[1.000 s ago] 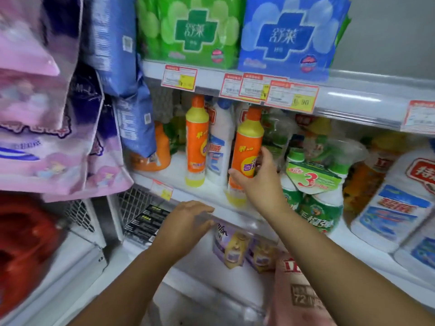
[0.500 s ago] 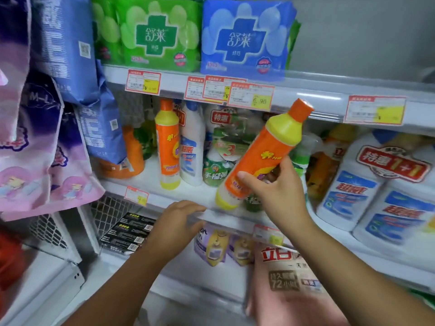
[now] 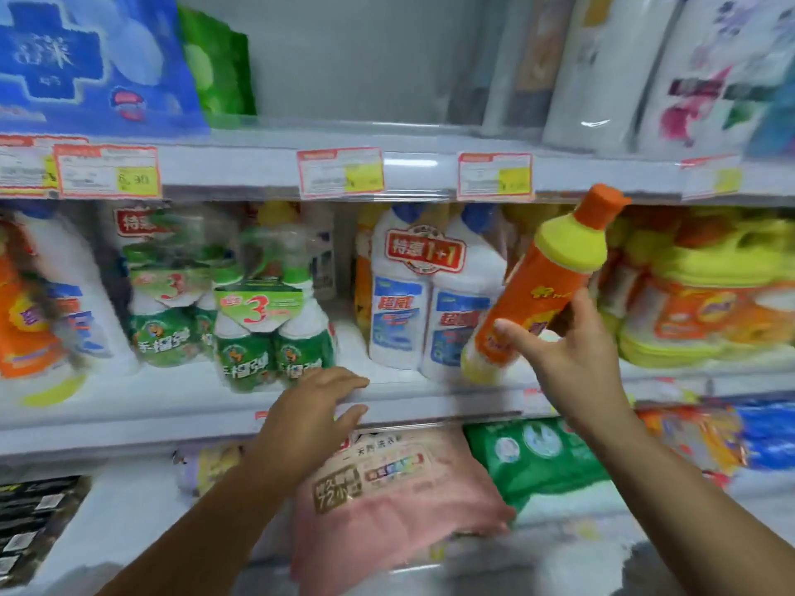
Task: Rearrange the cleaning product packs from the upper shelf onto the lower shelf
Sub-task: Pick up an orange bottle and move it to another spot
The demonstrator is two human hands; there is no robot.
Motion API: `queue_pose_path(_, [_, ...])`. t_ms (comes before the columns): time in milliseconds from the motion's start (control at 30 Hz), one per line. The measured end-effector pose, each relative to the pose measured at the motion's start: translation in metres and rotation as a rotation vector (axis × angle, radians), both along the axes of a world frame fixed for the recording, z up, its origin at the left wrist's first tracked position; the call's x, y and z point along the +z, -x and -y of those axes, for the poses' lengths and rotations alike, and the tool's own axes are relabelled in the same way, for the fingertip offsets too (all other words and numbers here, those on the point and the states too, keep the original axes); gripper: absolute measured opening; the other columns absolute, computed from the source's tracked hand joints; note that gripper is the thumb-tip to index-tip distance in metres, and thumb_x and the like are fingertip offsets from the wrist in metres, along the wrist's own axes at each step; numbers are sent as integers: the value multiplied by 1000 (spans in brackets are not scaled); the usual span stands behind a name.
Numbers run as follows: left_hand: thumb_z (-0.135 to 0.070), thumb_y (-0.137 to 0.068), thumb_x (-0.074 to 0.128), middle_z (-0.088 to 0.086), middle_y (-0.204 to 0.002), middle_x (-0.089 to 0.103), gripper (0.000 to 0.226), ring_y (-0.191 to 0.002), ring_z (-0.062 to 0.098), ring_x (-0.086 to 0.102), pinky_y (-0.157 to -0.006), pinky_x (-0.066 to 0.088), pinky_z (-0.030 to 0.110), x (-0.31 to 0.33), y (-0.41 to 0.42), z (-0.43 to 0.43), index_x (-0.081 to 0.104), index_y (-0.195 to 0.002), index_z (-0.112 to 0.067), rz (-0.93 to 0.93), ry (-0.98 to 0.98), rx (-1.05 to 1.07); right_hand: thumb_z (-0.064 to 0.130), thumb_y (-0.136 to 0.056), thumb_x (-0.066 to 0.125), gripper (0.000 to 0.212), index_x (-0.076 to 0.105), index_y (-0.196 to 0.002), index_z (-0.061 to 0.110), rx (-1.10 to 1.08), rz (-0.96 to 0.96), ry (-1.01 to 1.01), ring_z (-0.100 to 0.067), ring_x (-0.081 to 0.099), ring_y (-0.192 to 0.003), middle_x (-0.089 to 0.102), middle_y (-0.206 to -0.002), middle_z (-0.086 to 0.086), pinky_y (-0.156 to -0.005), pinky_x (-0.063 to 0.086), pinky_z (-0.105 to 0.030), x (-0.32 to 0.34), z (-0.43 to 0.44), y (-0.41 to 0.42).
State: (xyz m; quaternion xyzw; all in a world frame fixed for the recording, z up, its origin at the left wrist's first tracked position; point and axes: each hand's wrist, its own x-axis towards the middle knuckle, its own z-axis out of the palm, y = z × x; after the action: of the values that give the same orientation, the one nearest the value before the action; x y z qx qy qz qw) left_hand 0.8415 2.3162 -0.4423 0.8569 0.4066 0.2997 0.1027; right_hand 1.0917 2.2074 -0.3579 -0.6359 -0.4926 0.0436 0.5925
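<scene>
My right hand [image 3: 572,350] grips an orange bottle [image 3: 537,286] with a yellow shoulder and orange cap, tilted to the right in front of the middle shelf. My left hand [image 3: 309,406] rests with straight fingers on the front edge of the middle shelf [image 3: 172,417], holding nothing. On that shelf stand a green three-bottle pack [image 3: 266,329], a white twin pack [image 3: 430,294] marked 1+1, and yellow-orange packs [image 3: 705,303] at the right. On the lower shelf lie a pink pack [image 3: 387,492] and a green pack [image 3: 542,458].
Price tags [image 3: 340,172] line the edge of the top shelf. Blue and green soft packs [image 3: 94,62] sit on the top shelf at left, white packs [image 3: 671,66] at right. Dark boxes [image 3: 34,526] lie at the lower left. More orange and white bottles [image 3: 47,303] stand at the far left.
My right hand lifted the orange bottle off the middle shelf, tilted it and carried it to the right. The view swung right. My left hand stayed at the shelf edge.
</scene>
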Motion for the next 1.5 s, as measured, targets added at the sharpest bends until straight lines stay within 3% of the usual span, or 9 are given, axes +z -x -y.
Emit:
queue_pose_path(100, [-42,-77,53,-11,-116,63,42,-110,14,53,-93,38,25,-2,-28,-2,66,-114,-27,-11,-1,-52,26,-71,82,47,51,-106,22,-130,-3,-14,-19,64,-86,67,-95,2,-79,51,-40,-5,5,-38])
queue_pose_path(233, [-42,-77,57,-10,-109,67,39,-101,13,57,-85,39,25,-7,-46,-7,69,-110,-25,-20,-82,-61,22,-76,79,53,48,-118,17,-217,14,29,-11,56,-89,61,-106,5,-75,42,-23,-5,-5,-73])
queue_pose_path(500, [-51,-77,51,-14,-111,65,43,-101,4,49,-91,39,31,-11,-58,-18,68,-110,-29,1,-36,-29,33,-76,77,56,48,-122,20,-364,13,194,-28,63,-102,66,-115,-4,-86,51,-46,-27,-45,-132])
queue_pose_path(633, [-50,-77,52,-16,-112,64,42,-99,-1,43,-90,36,26,-16,-61,-22,68,-111,-31,-5,-32,-25,39,-77,74,56,45,-123,23,-378,41,220,-28,63,-102,65,-117,-4,-85,52,-47,-35,-57,-143])
queue_pose_path(800, [-51,-77,51,-18,-112,62,42,-99,-2,42,-87,34,23,-21,-63,-25,67,-111,-32,-14,-20,-29,49,-74,73,71,38,-132,27,-407,56,205,-29,61,-108,61,-123,-4,-87,52,-50,-40,-69,-145])
queue_pose_path(900, [-48,-77,52,-16,-111,63,41,-98,-1,44,-86,35,23,-22,-66,-25,68,-110,-30,-13,-30,-40,41,-75,76,76,36,-137,22,-388,36,220,-29,60,-111,59,-128,-6,-90,50,-46,-47,-69,-146])
queue_pose_path(1033, [-47,-77,53,-15,-109,64,40,-99,2,47,-87,39,26,-21,-70,-23,69,-110,-29,-2,-27,-52,33,-76,77,75,38,-139,19,-365,23,261,-29,59,-112,59,-128,-6,-84,45,-34,-62,-69,-149])
queue_pose_path(1500, [-46,-78,51,-13,-112,63,44,-102,3,46,-89,34,22,-20,-70,-22,67,-114,-26,-6,-5,-54,32,-83,71,66,38,-138,17,-374,-38,226,-30,56,-115,57,-131,-7,-91,42,-36,-72,-81,-161])
